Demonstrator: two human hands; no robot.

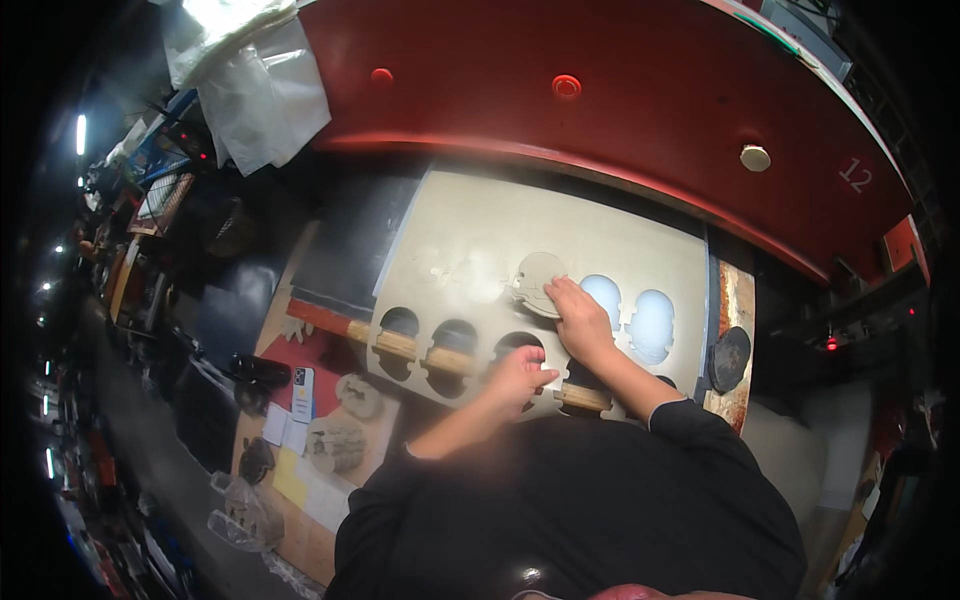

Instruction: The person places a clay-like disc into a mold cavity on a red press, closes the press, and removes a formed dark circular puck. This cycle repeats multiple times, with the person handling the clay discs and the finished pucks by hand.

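Note:
A broad beige sheet (470,215) lies under my hands, with several oval, side-notched holes cut through it. My right hand (582,318) has its fingers on the right edge of an oval cutting die (541,272) with a thin rim, which lies on the sheet. Closer to me, my left hand (520,376) is at the near edge of the sheet, over one of the dark holes. Its thumb and forefinger are apart, with nothing visible between them; the other fingers are partly hidden.
A red machine front (640,110) with a red button (566,87) and a pale knob (755,158) spans the far side. A dark oval piece (729,359) stands at right. At left, a side table holds a phone (302,393), papers and grey rolls (336,444). Clear plastic (265,90) hangs far left.

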